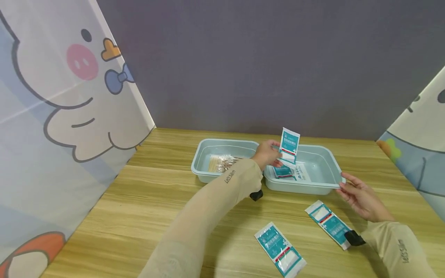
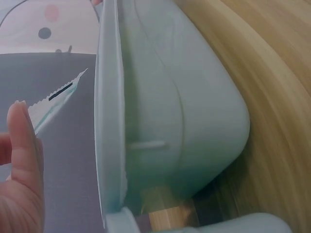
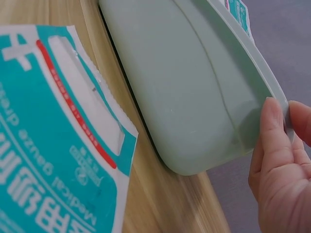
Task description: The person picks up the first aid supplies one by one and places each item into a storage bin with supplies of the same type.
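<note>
My left hand pinches a teal-and-white gauze dressing packet upright above the left part of the right-hand pale green tray. In the left wrist view the packet shows nearly edge-on beyond the fingers. My right hand grips the same tray's right front corner, thumb and fingers on either side of the rim, as the right wrist view shows with the hand. Inside that tray, below my left hand, lie more packets, one teal side up and one white side up.
A second pale green tray stands to the left, holding bundled cotton swabs. Two gauze packets lie on the wooden table: one at front centre, another gauze packet by my right wrist. A grey panel rises behind the table.
</note>
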A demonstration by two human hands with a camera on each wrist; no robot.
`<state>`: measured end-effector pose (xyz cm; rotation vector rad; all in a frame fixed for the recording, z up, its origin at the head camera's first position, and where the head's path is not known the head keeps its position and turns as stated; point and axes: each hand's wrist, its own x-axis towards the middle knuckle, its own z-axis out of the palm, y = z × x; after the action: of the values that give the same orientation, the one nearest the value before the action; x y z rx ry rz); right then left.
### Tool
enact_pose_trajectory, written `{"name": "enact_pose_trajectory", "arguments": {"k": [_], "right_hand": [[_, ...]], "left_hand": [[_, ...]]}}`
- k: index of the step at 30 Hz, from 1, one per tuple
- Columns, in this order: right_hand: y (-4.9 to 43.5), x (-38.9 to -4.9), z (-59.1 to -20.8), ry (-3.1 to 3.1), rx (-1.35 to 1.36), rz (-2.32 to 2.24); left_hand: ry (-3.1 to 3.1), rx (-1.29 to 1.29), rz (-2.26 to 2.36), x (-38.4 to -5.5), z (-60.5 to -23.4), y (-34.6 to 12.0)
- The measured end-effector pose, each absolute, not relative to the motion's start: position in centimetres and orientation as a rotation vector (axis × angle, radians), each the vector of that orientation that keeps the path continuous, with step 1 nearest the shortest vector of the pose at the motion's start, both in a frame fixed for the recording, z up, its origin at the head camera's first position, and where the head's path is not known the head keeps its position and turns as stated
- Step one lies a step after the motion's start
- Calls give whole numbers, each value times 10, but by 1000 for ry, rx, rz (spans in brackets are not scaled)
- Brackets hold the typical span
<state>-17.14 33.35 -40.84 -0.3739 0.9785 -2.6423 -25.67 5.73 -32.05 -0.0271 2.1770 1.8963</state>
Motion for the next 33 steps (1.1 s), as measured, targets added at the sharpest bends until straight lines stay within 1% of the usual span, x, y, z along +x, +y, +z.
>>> {"name": "enact_pose_trajectory", "arguments": {"k": [13,21,25,33], "right_hand": [[335,-172,-408,976,-398,-2633],[332,-172,-408,973,-396,-2631],[332,-172,-409,982,-380,-2635],[333,-171,-409,984,-358,-2651]], "left_hand": [[2161,-45,1865,-255,-322,62],[2161,-47,1829,-255,-330,61],[2156,-14,1776,-253,-333,60],[2215,134,1570,-250,-329,47]]}}
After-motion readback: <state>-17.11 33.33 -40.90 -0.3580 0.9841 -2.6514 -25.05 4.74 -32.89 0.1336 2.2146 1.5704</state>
